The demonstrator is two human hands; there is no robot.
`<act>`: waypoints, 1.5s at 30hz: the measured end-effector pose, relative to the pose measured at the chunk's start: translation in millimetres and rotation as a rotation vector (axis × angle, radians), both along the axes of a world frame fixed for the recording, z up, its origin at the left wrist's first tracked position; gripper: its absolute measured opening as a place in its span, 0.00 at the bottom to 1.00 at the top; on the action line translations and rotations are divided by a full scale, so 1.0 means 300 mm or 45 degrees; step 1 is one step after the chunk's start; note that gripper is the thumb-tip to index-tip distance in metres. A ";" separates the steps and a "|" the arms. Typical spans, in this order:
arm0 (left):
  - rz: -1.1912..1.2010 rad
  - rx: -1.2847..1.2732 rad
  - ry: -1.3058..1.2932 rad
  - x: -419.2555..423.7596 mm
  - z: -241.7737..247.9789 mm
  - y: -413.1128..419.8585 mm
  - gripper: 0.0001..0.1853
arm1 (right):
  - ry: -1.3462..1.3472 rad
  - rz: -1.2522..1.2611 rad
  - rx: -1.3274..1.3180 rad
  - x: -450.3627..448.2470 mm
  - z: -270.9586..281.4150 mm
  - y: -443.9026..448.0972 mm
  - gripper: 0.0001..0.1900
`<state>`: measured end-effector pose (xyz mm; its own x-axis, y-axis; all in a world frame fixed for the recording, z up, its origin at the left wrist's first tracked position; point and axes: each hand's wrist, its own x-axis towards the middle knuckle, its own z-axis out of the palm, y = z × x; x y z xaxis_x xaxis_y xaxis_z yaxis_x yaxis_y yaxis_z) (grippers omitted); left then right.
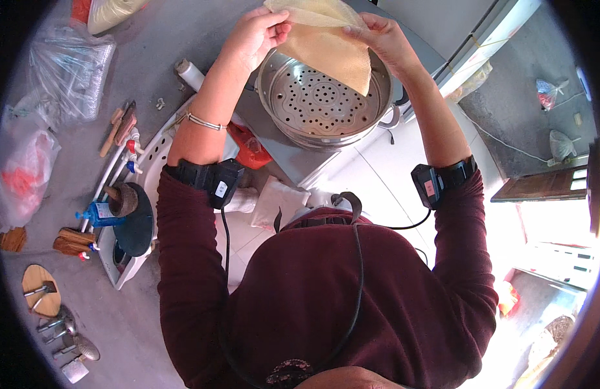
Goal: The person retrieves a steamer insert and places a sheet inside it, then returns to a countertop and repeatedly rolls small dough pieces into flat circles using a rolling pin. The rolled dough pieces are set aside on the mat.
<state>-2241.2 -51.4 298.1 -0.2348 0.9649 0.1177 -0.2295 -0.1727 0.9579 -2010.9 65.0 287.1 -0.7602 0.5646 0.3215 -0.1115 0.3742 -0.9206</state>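
Between both hands a pale-yellow mesh steamer liner (329, 54) is stretched out, its upper part folded over and its lower edge hanging down. My left hand (259, 38) pinches it at the left, with the thumb laid along its edge and the other fingers curled. On the right, my right hand (385, 43) grips the other side between thumb and fingers. Below the liner stands a round stainless-steel steamer (313, 109) with a perforated bottom. Part of its far rim is hidden by the liner and the hands. A loop handle (391, 118) projects from its right side.
Left of my arm is a white sink (156, 151) with a dark round lid (137, 228) and a blue bottle (101, 214). A red plastic bag (251, 146) hangs beside the grey counter (285, 158). A white roll (189, 73) lies near my left forearm. Ladles (69, 330) hang at lower left.
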 end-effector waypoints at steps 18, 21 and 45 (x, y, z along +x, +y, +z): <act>0.537 -0.521 0.241 -0.259 -0.163 -0.110 0.12 | 0.100 -0.461 -0.311 0.216 -0.055 0.280 0.14; 0.529 -0.685 0.462 -0.262 -0.231 -0.127 0.14 | 0.150 -0.565 -0.456 0.244 -0.137 0.350 0.14; 0.079 -1.365 1.386 -0.094 -0.332 -0.126 0.38 | 0.166 0.082 -0.212 0.001 0.208 0.224 0.14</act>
